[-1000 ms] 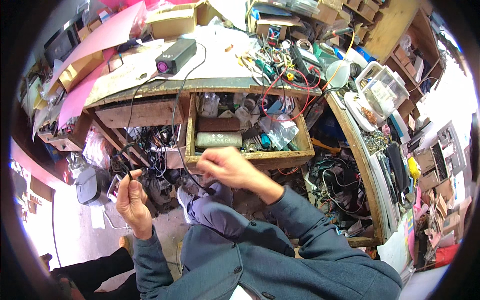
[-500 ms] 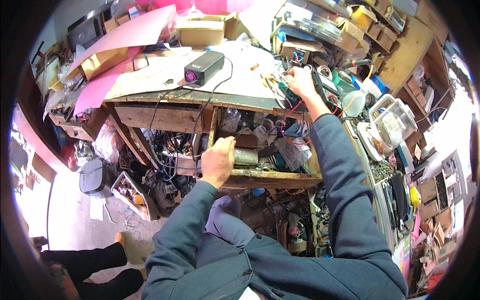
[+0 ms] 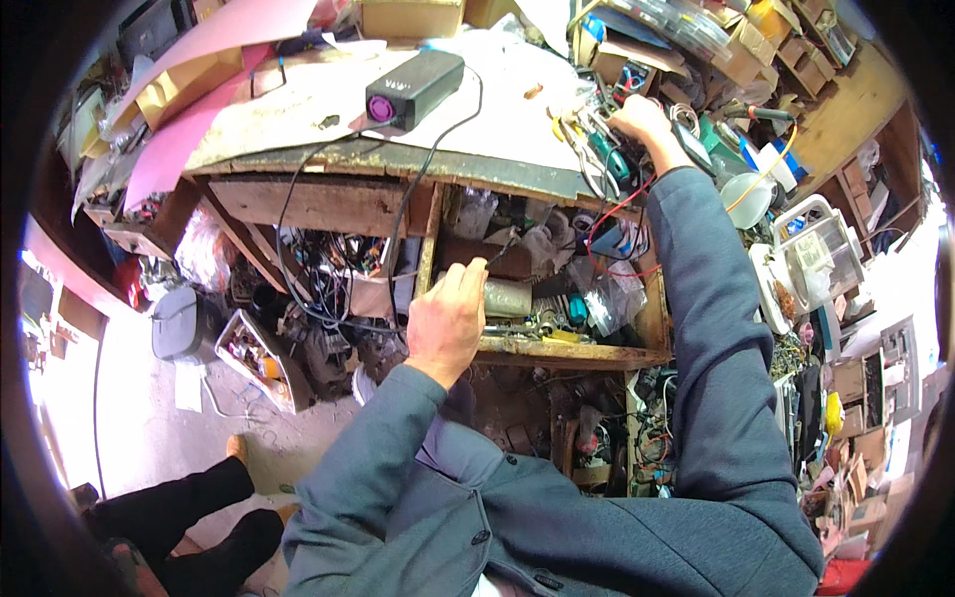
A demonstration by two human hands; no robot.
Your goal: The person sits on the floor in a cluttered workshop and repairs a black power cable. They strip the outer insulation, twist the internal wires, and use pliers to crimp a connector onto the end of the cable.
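Observation:
My left hand (image 3: 448, 323) is closed above the left side of an open wooden drawer (image 3: 572, 352). A thin dark piece (image 3: 505, 246) projects from its fingertips; I cannot make out what it is. My right hand (image 3: 642, 119) reaches to the right end of the workbench, its fingers bent down among a cluster of tools. Beside it lie pliers with yellow handles (image 3: 570, 134) and a teal-handled tool (image 3: 611, 157). The right fingertips are partly hidden, and what they hold is unclear. A red wire (image 3: 590, 242) loops below the right hand over the drawer.
A black box with a purple round end (image 3: 418, 90) stands on the workbench (image 3: 308, 134), its dark cable (image 3: 430, 174) hanging over the edge. Clear plastic containers (image 3: 816, 249) are at the right. A bin of odds and ends (image 3: 261, 363) stands on the floor, near another person's legs (image 3: 174, 512).
The view has shifted, so the bench sits higher and further left things appear moved right. The thin dark piece now shows at my left fingertips. My right hand stays among the tools.

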